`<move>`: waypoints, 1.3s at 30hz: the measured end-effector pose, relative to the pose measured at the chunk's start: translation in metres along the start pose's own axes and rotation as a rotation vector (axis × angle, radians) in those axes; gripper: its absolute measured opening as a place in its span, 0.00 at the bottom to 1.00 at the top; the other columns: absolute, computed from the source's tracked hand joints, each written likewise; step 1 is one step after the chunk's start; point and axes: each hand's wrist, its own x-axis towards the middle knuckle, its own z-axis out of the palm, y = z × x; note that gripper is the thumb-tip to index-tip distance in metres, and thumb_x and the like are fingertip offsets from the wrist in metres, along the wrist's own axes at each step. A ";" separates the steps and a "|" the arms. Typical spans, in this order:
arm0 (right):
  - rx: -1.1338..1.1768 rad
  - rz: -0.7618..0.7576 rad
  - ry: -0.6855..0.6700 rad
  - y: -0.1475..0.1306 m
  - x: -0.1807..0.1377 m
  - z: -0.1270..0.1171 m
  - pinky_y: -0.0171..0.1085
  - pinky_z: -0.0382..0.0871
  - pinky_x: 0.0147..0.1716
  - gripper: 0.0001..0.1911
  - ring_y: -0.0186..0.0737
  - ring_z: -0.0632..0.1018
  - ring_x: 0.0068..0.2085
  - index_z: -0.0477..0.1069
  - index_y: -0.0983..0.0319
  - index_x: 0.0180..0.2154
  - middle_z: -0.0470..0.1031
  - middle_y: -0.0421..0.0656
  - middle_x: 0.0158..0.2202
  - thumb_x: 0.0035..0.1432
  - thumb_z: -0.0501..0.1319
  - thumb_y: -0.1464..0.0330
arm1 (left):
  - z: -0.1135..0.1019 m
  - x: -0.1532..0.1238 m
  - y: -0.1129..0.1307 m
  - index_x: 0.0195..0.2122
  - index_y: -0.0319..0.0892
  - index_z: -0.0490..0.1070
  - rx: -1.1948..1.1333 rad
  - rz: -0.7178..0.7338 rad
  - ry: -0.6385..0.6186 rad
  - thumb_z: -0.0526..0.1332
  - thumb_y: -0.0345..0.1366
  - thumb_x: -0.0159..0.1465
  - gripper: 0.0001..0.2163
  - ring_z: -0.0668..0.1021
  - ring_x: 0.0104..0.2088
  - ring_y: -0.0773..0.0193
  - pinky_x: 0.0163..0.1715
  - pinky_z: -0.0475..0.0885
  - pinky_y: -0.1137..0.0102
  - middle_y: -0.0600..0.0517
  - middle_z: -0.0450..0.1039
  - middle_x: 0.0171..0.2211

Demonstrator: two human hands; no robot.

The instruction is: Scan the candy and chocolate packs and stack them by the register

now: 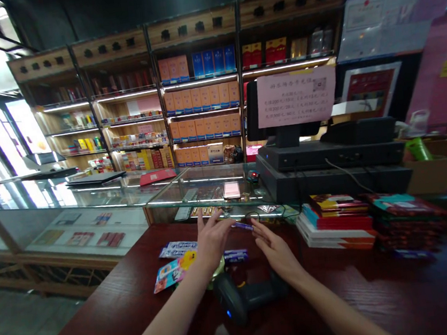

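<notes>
Both my hands reach forward over a dark red wooden counter [115, 314]. My left hand [212, 238] has its fingers stretched out and spread, hovering above a purple packet [235, 255] and colourful snack packets [174, 270]. A small purple stick-like item [242, 226] sits between my two hands, at the fingertips of my right hand [273, 248]; whether it is pinched I cannot make out. A black barcode scanner [242, 300] lies on the counter below my wrists.
A glass display case [130, 197] with a pink phone [231, 189] on top stands behind the counter. A black cash register with a monitor [320, 162] is at right, stacks of colourful boxes [334, 219] beside it. Shelves of goods [201, 111] line the back wall.
</notes>
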 end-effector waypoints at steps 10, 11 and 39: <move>0.195 -0.061 0.016 0.002 -0.025 -0.002 0.50 0.59 0.64 0.31 0.46 0.67 0.65 0.60 0.55 0.65 0.67 0.48 0.64 0.62 0.60 0.59 | -0.013 -0.008 0.017 0.46 0.50 0.76 -0.035 0.117 0.188 0.60 0.32 0.68 0.09 0.77 0.54 0.61 0.70 0.38 0.48 0.58 0.82 0.40; 0.191 -0.060 0.016 0.004 -0.027 -0.002 0.51 0.60 0.64 0.31 0.46 0.67 0.65 0.59 0.54 0.66 0.67 0.48 0.64 0.62 0.60 0.60 | -0.013 -0.009 0.017 0.46 0.50 0.76 -0.038 0.118 0.187 0.60 0.32 0.68 0.09 0.77 0.54 0.61 0.70 0.38 0.48 0.58 0.82 0.40; -0.554 -0.192 -0.652 -0.030 -0.062 -0.012 0.55 0.52 0.64 0.36 0.51 0.71 0.59 0.64 0.48 0.62 0.72 0.43 0.60 0.51 0.65 0.72 | -0.041 -0.023 -0.032 0.41 0.52 0.77 0.196 -0.009 0.268 0.62 0.31 0.66 0.08 0.79 0.50 0.61 0.69 0.39 0.48 0.59 0.83 0.39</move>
